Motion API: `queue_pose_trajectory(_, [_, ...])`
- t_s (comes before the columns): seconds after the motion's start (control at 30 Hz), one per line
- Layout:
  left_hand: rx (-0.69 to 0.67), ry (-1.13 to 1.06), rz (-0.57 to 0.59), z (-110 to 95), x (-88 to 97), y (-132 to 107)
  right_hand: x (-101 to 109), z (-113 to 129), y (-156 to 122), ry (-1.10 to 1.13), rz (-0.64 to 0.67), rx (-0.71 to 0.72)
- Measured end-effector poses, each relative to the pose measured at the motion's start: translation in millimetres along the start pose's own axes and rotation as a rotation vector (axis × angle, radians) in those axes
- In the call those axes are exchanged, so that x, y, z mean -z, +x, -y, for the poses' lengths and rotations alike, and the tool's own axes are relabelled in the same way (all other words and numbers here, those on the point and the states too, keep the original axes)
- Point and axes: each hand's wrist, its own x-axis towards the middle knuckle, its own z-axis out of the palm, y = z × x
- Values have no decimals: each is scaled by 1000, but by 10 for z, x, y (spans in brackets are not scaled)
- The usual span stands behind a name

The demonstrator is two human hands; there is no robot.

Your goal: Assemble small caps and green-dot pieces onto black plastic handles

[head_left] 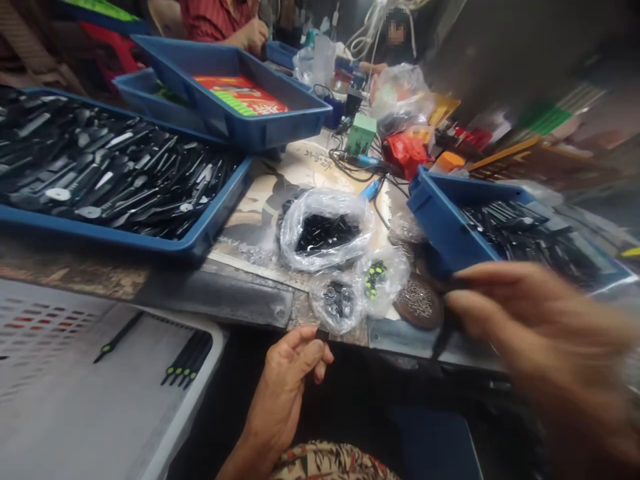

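My left hand (pixel 293 373) is closed in a pinch on a small black piece (pixel 323 335), held just off the table's front edge. At the right, my right hand (pixel 530 347) is smeared by motion; thumb and forefinger close on a dark elongated part (pixel 450 327) whose kind I cannot make out. Between the hands stand a plastic bag of small black parts (pixel 327 233), a smaller bag of black pieces (pixel 337 300), a bag of black and yellow-green pieces (pixel 375 277) and a round dish of tiny metal pieces (pixel 417 299).
A blue tray (pixel 190 243) full of black parts fills the left; another blue bin (pixel 440 213) stands right. A white basket (pixel 125 413) at lower left holds several black sticks with yellow-green spots. Cables and a green box (pixel 361 133) lie behind. Two people sit across.
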Motion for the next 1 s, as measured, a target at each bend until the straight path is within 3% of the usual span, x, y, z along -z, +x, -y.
queue_pose_trajectory(0.03, [5, -25, -8, 6, -3, -4, -256, 87, -62, 52, -27, 27])
queue_pose_trajectory(0.13, [31, -124, 19, 28, 3, -23, -888, 180, -243, 297, 270, -67])
queue_pose_trajectory(0.23, [39, -213, 95, 64, 23, -35, -1186, 76, -381, 330, 370, -135])
queue_pose_trajectory(0.53, [92, -173, 129, 190, 16, -17, -1211, -90, -491, 426, 445, -363])
queue_pose_trajectory(0.87, [-24, 173, 77, 155, -21, -70, -1270, -102, -614, 495, 461, -399])
queue_pose_trajectory(1.0, [-45, 248, 107, 114, -56, -96, -1283, -116, -610, 555, 482, -455])
